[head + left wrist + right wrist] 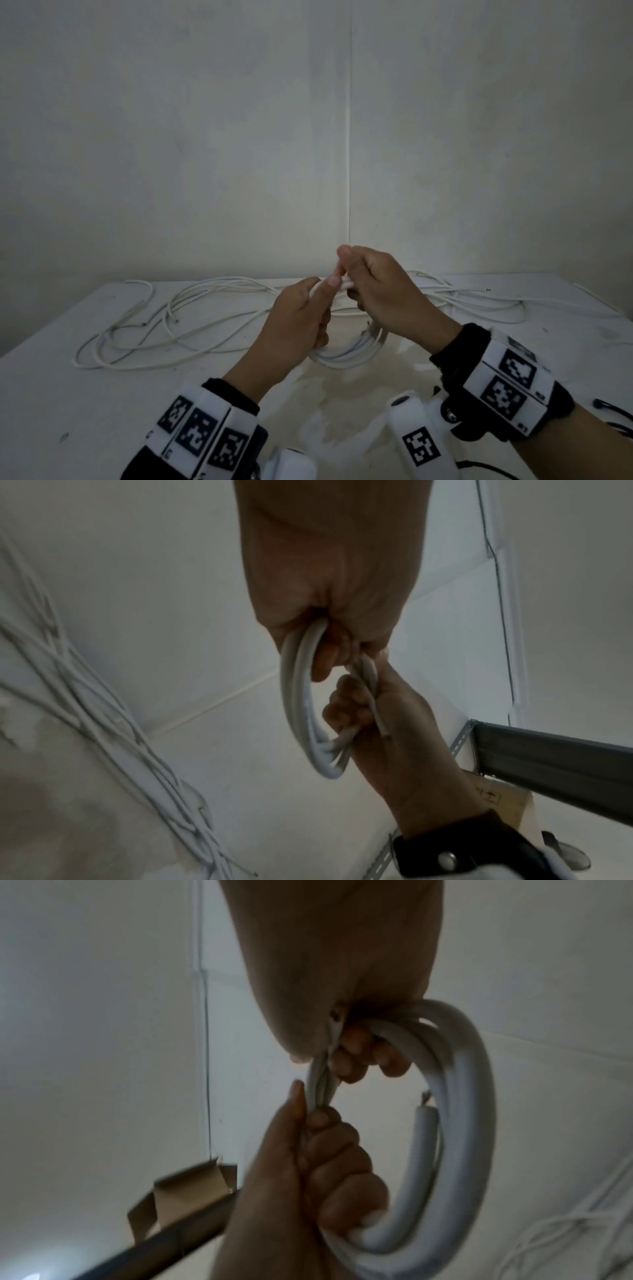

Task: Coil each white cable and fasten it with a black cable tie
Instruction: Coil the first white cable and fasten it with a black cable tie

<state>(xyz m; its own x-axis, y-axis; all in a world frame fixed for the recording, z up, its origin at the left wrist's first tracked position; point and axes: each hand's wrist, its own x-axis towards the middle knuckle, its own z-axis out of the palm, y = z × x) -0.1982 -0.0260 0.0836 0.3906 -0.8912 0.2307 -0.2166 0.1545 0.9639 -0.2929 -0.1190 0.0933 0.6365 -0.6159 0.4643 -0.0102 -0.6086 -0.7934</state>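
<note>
Left hand (298, 322) is gripping coiled white cable (346, 356) | right hand (387, 294) is gripping the same coil (top bundle) | loose cables (171, 318) are lying on table (68, 394).

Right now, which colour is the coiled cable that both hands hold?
White. The coiled cable shows best in the right wrist view.

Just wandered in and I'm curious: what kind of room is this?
Probably a bare workroom or storeroom. A plain white table stands against blank white walls, loose white cables lie across it, and the wrist views show a metal shelf rail with a cardboard box.
</note>
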